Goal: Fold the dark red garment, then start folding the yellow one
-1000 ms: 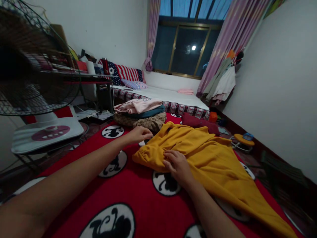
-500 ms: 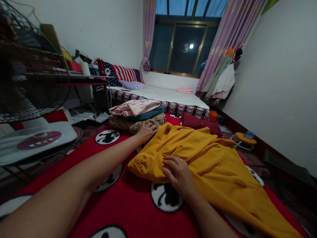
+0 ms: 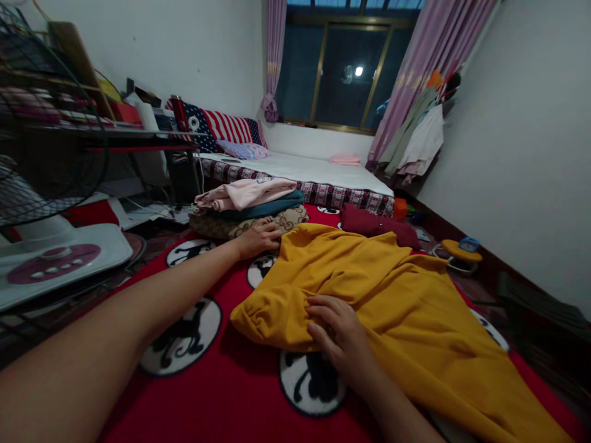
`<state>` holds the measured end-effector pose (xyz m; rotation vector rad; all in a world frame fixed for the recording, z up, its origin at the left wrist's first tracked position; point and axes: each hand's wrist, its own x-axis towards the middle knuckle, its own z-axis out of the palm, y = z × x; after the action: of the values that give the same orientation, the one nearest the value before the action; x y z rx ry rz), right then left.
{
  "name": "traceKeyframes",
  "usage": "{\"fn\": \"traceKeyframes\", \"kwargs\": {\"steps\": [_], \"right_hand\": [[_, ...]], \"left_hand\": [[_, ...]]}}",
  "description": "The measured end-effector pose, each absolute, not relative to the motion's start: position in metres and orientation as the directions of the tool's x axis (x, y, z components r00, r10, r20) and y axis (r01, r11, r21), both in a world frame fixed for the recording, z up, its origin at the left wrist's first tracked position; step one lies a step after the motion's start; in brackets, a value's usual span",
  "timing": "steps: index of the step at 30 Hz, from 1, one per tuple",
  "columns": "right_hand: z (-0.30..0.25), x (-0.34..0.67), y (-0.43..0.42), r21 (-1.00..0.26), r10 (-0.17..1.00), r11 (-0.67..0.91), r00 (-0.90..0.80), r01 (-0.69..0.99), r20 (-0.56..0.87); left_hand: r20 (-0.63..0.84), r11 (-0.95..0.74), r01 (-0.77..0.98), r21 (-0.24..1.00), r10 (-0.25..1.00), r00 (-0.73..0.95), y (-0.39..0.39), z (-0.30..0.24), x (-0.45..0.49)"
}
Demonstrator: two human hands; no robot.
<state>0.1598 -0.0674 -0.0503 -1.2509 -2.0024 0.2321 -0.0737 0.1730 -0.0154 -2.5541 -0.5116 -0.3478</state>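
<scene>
A yellow garment is spread with wrinkles over the red blanket, which has white round animal prints. My right hand rests on its near left part, fingers slightly bent and apart on the fabric. My left hand is stretched forward, its fingers lying against the brown patterned cloth at the bottom of a folded stack. Above that cloth lie a teal folded piece and a pale pink folded garment. Past the yellow garment sits a dark red folded garment.
A fan and a cluttered desk stand at the left. Behind the blanket is a bed under a window. Clothes hang by the right curtain, and a small yellow-topped stool stands on the right.
My left hand has slid a little left along the brown cloth, away from the yellow garment. My right hand stays on the yellow fabric. The view has shifted slightly.
</scene>
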Motion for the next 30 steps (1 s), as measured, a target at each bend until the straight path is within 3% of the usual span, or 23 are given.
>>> {"fn": "traceKeyframes", "kwargs": {"steps": [10, 17, 22, 25, 28, 30], "right_hand": [[-0.054, 0.161, -0.069, -0.490, 0.829, 0.510, -0.252, 0.707, 0.499], [-0.051, 0.158, -0.071, -0.487, 0.852, 0.493, -0.286, 0.721, 0.439], [-0.043, 0.149, -0.071, -0.463, 0.888, 0.436, -0.286, 0.772, 0.361], [-0.042, 0.145, -0.071, -0.440, 0.895, 0.417, -0.275, 0.795, 0.351], [-0.041, 0.143, -0.071, -0.430, 0.893, 0.420, -0.282, 0.799, 0.350], [-0.041, 0.143, -0.071, -0.430, 0.892, 0.422, -0.279, 0.798, 0.356]], "left_hand": [[0.265, -0.759, 0.358, -0.543, 0.250, 0.931, 0.198, -0.009, -0.084], [0.307, -0.620, 0.511, -0.596, 0.411, 0.858, 0.194, -0.015, -0.070], [0.196, -0.633, 0.631, -0.448, 0.619, 0.760, 0.173, 0.010, -0.055], [0.129, -0.587, 0.754, -0.294, 0.758, 0.640, 0.164, 0.033, -0.035], [0.144, -0.563, 0.813, -0.147, 0.801, 0.581, 0.156, 0.043, -0.006], [0.111, -0.631, 0.772, -0.078, 0.764, 0.635, 0.152, 0.037, 0.015]]}}
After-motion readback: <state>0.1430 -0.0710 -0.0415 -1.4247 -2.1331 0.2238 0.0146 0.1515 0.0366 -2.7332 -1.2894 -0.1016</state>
